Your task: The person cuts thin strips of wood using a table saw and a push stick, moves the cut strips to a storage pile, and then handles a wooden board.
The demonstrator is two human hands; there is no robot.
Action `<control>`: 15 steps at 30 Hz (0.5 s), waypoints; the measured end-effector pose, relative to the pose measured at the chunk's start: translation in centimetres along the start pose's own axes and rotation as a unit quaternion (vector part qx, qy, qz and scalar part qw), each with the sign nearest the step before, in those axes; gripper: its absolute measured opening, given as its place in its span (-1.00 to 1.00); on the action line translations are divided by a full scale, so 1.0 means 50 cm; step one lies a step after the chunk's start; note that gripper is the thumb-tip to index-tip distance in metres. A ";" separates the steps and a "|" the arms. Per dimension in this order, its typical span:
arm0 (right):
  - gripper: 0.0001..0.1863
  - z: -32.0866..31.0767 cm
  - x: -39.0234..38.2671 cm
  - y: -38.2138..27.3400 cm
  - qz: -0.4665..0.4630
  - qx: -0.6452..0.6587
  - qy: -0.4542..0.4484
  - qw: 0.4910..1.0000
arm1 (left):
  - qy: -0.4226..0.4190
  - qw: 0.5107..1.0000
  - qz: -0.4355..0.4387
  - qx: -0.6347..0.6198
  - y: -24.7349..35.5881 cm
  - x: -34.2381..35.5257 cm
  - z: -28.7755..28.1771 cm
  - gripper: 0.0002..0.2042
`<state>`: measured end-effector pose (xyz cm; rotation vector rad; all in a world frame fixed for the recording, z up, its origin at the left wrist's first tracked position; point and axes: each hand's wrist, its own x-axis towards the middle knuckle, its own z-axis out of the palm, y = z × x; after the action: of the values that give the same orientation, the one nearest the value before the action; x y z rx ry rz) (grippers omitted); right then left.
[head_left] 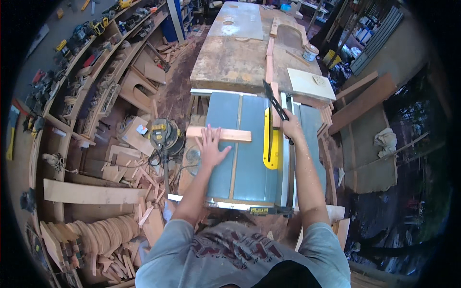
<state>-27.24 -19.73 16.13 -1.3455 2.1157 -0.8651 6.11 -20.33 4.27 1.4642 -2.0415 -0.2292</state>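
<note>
My left hand (210, 148) lies with its fingers spread over a short wooden board (235, 135) on the grey table saw top (252, 168). My right hand (291, 126) is closed around a black push stick (273, 100), whose far end points away and to the left. Beside it is the yellow throat plate (271, 156) with its dark slot; I cannot make out the blade. A long wooden strip (275, 90) runs along the left of the metal fence (284, 168), partly covered by the push stick and my right hand.
Beyond the saw stands a worn wooden worktable (225, 65) with a pale board (312, 84), a white tub (310, 52) and an arched wooden piece (293, 29). A yellow-and-black router (165, 134) is at the left. Wood offcuts (149, 180) litter that side, below tool shelves (96, 62).
</note>
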 end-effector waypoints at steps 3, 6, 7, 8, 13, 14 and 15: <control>-0.24 0.019 0.094 0.000 0.044 -0.013 0.072 0.996 | -0.170 0.977 0.061 0.110 -0.082 0.094 0.018 -0.24; -0.38 0.019 0.238 0.050 -0.027 -0.024 0.148 0.988 | -0.197 0.970 0.083 0.114 -0.081 0.064 0.030 -0.25; -0.45 0.023 0.270 0.032 0.007 0.010 0.140 0.990 | -0.188 0.974 0.058 0.110 -0.088 0.034 0.025 -0.27; -0.53 0.023 0.309 0.025 0.042 -0.002 0.124 0.991 | -0.178 0.978 0.035 0.108 -0.088 0.006 0.013 -0.29; -0.72 0.065 0.516 0.068 0.162 0.002 -0.048 0.986 | -0.055 0.997 -0.051 -0.003 -0.103 -0.133 -0.091 -0.36; -0.72 0.073 0.533 0.079 0.157 0.002 -0.055 0.986 | -0.052 0.997 -0.057 0.002 -0.102 -0.140 -0.119 -0.36; -0.70 0.073 0.537 0.095 0.133 0.059 -0.034 0.989 | -0.056 0.995 -0.079 0.020 -0.102 -0.148 -0.149 -0.36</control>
<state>-38.32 -43.73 8.47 -0.9913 2.0954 -0.8079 15.88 -14.03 5.07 1.6729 -2.0289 -0.3437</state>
